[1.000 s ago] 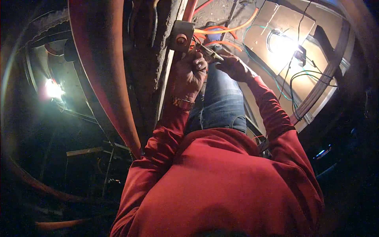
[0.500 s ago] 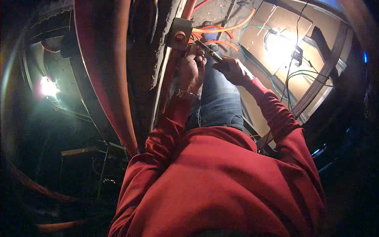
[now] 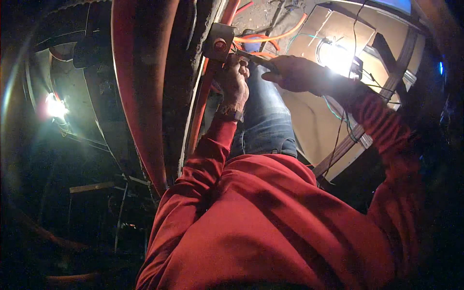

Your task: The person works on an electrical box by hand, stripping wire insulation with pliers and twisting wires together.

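**Right arm swings out wider, hands at the junction box**

Since the earlier frame, right elbow has swung out to the right and the view has tipped a little; both hands remain up at the box. Left hand (image 3: 235,83) is curled closed just below the grey junction box (image 3: 218,42), fingers bunched around the wires coming out of it; exactly which wire it pinches, cannot tell. Right hand (image 3: 296,72) is clenched around a slim dark tool (image 3: 255,58), its tip pointing left toward the left hand's fingers, just beside the box. Orange cable (image 3: 275,36) runs from the box rightward above the right hand. Red pipe (image 3: 135,92) stands left of the left hand. Blue jeans (image 3: 263,121) sit below both hands. Bright lamp (image 3: 336,57) glares just right of the right hand.
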Demonstrator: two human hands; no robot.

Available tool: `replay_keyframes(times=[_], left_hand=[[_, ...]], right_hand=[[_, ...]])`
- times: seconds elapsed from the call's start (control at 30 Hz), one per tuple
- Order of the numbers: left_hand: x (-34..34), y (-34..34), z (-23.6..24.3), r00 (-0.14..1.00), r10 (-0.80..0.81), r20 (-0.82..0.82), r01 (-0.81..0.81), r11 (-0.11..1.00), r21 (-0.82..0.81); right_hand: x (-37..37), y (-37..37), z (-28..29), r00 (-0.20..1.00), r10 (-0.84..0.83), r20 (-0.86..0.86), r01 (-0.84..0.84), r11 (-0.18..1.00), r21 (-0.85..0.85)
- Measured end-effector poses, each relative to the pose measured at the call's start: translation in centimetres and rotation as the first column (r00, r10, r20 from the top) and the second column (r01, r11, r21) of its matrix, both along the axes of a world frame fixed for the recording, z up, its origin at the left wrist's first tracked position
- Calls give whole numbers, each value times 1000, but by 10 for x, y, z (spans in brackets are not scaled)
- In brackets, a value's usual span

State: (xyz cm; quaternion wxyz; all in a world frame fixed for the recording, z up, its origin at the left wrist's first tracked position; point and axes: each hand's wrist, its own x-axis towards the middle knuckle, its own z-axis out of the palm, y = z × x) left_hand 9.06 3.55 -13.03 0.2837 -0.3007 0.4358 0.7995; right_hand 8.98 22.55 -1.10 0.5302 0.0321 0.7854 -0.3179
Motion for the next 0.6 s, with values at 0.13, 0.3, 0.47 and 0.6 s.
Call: replay_keyframes(times=[0.13, 0.3, 0.47, 0.6], left_hand=[[4, -3, -6, 1000, -29, -6, 29, 999, -34], [4, -4, -7, 997, -17, -69, 10, 995, -99], [0, -1, 5, 996, -57, -72, 43, 982, -187], [4, -3, 12, 969, -159, -191, 96, 948, -304]], right_hand=[[-36, 1, 3, 983, 184, -8, -184, 982, -42], [-68, -13, 16, 930, 354, 95, -362, 929, 77], [-101, -38, 15, 842, 408, 352, -484, 861, 160], [-114, -46, -7, 738, 554, 385, -622, 780, 72]])
